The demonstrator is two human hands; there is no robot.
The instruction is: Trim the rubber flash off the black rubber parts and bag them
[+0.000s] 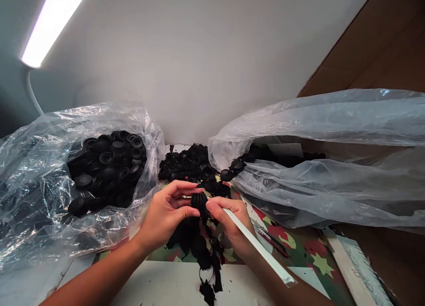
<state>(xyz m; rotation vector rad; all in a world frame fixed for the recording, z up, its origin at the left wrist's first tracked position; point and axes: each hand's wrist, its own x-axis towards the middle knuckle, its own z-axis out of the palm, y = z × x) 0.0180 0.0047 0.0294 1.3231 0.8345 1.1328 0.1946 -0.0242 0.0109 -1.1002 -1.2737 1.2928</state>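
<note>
Near the middle of the view, my left hand [166,211] grips a black ribbed rubber bellows [198,201] between thumb and fingers. Close against its right side, my right hand [232,222] is closed around a long white stick-like tool [257,244], whose far end slants down to the lower right. The tool's working tip is hidden by my fingers and the bellows. Below both hands hang and lie ragged black rubber scraps [201,248].
A clear plastic bag [43,164] at the left holds many black bellows [113,164]. Behind my hands lies a heap of black scraps [187,162]. Another plastic bag [315,186] lies open at the right, near cardboard [375,45]. Tweezers-like tools [272,242] rest on the patterned cloth [305,248]. A lamp [53,23] shines upper left.
</note>
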